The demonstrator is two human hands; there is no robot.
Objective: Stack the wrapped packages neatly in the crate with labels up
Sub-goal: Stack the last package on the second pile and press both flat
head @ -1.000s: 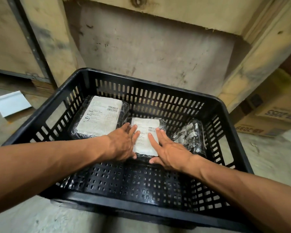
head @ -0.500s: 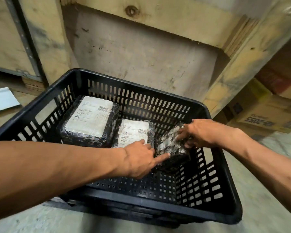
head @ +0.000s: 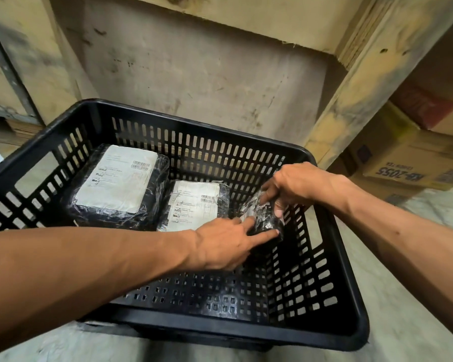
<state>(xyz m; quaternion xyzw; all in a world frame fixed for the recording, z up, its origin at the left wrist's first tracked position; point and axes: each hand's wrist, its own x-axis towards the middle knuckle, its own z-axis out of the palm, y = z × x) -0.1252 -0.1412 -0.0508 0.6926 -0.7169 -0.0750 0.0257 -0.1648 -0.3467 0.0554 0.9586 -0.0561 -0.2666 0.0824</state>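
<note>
Wrapped packages lie along the far wall of the black slotted crate (head: 351, 296), which sits on a concrete floor. The large package (head: 118, 186) is at about 10 o'clock on the crate floor, white label facing up. Just beside it, toward the centre, the medium package (head: 194, 205) also lies label up. The small package (head: 266, 220), dark and glossy in clear wrap, stands tilted near the right wall at about 2 o'clock; whether its label faces up cannot be told. The right hand (head: 296, 186) pinches the top of the small package from above, fingers curled closed on the wrap. The left hand (head: 222, 246) is half open, with two fingers stretched out and their tips touching the small package's lower near side. Cardboard boxes (head: 413, 163) are stacked outside the crate at 3 o'clock.
</note>
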